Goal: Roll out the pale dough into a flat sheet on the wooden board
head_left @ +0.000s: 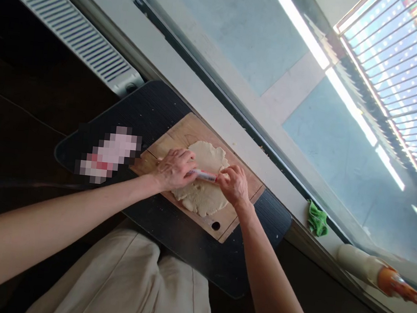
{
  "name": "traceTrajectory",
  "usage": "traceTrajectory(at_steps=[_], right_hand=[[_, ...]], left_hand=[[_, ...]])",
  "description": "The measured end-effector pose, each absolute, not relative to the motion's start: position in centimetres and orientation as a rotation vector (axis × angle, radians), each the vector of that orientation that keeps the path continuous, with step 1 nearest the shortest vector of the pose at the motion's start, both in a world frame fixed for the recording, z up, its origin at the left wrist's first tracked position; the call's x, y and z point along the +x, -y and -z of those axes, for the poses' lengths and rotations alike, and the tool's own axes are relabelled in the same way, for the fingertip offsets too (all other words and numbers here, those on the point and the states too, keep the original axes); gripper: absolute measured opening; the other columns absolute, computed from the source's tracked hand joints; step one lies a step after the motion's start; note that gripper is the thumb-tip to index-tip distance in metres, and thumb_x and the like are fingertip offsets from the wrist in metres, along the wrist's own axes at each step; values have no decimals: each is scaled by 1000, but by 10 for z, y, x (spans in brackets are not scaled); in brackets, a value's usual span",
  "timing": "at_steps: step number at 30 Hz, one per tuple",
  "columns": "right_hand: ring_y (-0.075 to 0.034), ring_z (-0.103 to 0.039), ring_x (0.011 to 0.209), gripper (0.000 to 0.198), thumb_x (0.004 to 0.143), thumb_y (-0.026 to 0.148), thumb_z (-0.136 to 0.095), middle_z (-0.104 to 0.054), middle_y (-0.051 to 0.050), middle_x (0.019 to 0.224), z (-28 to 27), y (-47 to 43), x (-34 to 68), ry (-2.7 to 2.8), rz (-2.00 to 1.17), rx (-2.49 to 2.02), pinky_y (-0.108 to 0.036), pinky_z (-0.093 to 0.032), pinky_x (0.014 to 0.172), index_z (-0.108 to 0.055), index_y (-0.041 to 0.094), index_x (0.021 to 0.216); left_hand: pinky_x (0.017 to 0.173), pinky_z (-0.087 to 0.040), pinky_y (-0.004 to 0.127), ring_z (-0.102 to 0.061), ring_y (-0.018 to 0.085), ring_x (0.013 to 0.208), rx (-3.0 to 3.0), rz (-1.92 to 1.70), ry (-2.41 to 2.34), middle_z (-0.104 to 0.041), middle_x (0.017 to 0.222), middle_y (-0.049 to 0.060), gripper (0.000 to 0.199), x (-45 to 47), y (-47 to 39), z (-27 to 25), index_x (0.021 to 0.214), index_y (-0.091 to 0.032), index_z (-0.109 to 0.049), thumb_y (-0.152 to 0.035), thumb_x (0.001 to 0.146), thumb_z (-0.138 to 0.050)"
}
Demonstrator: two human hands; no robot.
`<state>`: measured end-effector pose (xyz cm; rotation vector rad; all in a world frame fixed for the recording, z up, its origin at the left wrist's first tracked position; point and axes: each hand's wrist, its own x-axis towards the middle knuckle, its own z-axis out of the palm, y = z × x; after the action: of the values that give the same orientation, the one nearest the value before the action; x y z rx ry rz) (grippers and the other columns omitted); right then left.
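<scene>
Dough (204, 195) on wooden board (176, 135), dark table (192, 247) by windowsill (199, 99), left hand (176, 169), right hand (236, 184), grip closed round tube (205, 175)

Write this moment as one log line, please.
left hand: holds tube | right hand: holds tube | tube: across dough | dough: flattened, on board

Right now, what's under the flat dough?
Under the dough is a wooden cutting board; its edges and dark hole peek out. The board lies on a black table. The dough covers the board's middle, so that's hidden.
</scene>
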<state>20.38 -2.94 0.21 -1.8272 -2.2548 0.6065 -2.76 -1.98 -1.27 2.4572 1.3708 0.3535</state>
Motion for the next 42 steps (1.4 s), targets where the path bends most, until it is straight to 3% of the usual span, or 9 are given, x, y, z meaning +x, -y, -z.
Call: traceTrajectory(at_steps=[2, 6, 11, 18, 24, 33, 42], right_hand=[[-21, -48, 99, 21, 89, 29, -47, -57, -7, 103, 9, 17, 193, 2159, -473, -1942, -34, -37, 90, -64, 20, 97], [-24, -45, 103, 26, 91, 28, -41, -55, -9, 112, 26, -13, 176, 2043, -273, -2054, -39, -34, 92, -59, 21, 109], [-24, -44, 106, 29, 91, 25, -38, -54, -10, 116, 30, -36, 175, 2078, -282, -1974, -39, -33, 94, -57, 20, 113], [-23, -46, 108, 34, 88, 19, -38, -54, -8, 119, 27, 26, 184, 2102, -287, -1967, -37, -34, 95, -55, 22, 117], [-25, -43, 111, 31, 88, 18, -39, -54, -10, 118, 32, -47, 173, 2047, -347, -1999, -41, -31, 97, -53, 20, 115], [-24, -46, 108, 29, 87, 17, -38, -54, -10, 117, 28, 6, 184, 2025, -307, -1976, -37, -35, 96, -57, 20, 109], [-24, -44, 109, 33, 87, 19, -38, -55, -10, 116, 31, -48, 175, 2081, -337, -1957, -40, -33, 95, -53, 19, 117]], left_hand=[[103, -31, 55, -46, 30, 116, 2442, -393, -1453, -55, 118, 12, 27, -22, 11, 18, 96, -19, -63, -38, 84, -48], [111, -17, 58, -37, 29, 128, 2358, -464, -1650, -49, 129, 13, 34, -21, -12, 27, 115, -18, -54, -33, 86, -45], [112, -18, 57, -40, 29, 124, 2307, -474, -1697, -51, 126, 13, 34, -26, -25, 27, 116, -16, -54, -32, 88, -40], [112, -23, 53, -45, 25, 124, 2581, -400, -1240, -55, 129, 11, 38, -29, 46, 38, 122, -21, -54, -38, 89, -46], [112, -23, 56, -45, 28, 126, 2526, -419, -1261, -58, 128, 12, 48, -34, 10, 39, 122, -20, -58, -51, 86, -50], [113, -21, 57, -33, 29, 137, 2468, -264, -1376, -41, 147, 10, 54, -19, 46, 25, 141, -21, -39, -39, 90, -46], [114, -12, 59, -26, 31, 140, 2457, -269, -1426, -36, 149, 16, 71, -22, 6, 34, 141, -12, -39, -56, 86, -45]])
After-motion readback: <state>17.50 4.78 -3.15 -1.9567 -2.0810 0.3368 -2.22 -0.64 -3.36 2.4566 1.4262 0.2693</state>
